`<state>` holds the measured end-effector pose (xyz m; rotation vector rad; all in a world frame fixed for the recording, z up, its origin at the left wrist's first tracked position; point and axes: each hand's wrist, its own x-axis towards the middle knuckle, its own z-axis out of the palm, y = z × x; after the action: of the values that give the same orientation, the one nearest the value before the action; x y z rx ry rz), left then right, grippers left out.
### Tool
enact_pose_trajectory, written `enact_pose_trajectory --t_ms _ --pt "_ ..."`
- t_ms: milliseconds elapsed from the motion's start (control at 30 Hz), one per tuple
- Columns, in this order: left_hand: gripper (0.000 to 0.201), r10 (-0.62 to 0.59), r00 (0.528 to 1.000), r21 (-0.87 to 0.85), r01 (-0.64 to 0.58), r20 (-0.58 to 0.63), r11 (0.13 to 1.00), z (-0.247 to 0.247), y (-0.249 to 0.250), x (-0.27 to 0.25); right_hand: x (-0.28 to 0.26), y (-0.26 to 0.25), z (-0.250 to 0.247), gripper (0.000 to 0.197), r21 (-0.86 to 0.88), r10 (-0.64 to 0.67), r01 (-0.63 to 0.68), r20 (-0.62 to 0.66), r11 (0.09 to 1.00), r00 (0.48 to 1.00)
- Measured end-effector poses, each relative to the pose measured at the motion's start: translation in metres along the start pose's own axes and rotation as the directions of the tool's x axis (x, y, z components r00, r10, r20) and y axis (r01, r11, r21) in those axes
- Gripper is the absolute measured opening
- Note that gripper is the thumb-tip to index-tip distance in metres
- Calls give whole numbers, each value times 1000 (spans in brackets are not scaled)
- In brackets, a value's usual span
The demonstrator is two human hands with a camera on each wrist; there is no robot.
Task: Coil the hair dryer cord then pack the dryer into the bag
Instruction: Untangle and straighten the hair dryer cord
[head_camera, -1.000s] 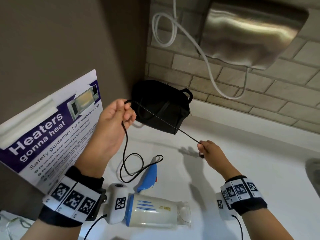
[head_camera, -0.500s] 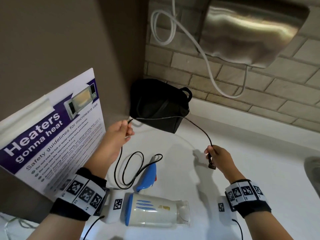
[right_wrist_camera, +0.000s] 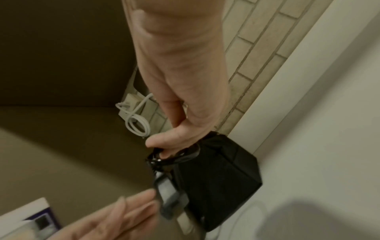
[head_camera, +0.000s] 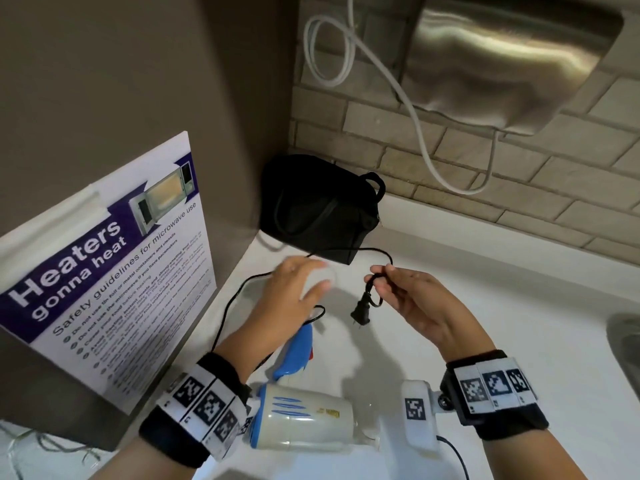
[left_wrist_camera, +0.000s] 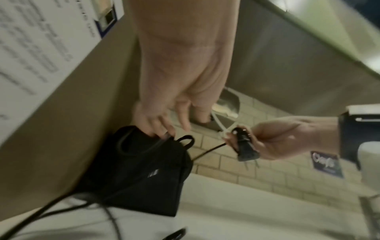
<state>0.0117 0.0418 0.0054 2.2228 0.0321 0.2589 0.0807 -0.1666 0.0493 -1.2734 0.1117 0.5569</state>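
Note:
A cream and blue hair dryer lies on the white counter near me, between my wrists. Its black cord loops up from the counter, runs through my left hand and on to my right hand. The left hand is blurred; in the left wrist view its fingers curl onto the cord. My right hand pinches the cord just above the plug, which hangs below it. The black bag stands in the corner right behind both hands.
A microwave safety poster leans on the brown wall at the left. A steel wall dryer and a looped white cable hang on the brick wall above. A sink edge shows at the far right.
My hands have come together in front of the bag: the left dropped down and right, the right moved left. The cord between them went from taut to slack, and the plug now dangles.

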Motion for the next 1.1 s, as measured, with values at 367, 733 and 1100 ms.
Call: enact_pose_trajectory --t_ms 367,733,1100 --pt "18 -90 961 -619 239 263 748 8 34 -7 -27 0 24 26 -373 -230 241 74 896 970" --pt "24 -161 947 -638 307 277 706 8 38 -9 -33 24 42 41 -428 57 4 128 904 990" --pt "34 -252 966 -538 243 60 807 9 34 -10 -29 25 43 30 -82 -68 75 85 994 994"
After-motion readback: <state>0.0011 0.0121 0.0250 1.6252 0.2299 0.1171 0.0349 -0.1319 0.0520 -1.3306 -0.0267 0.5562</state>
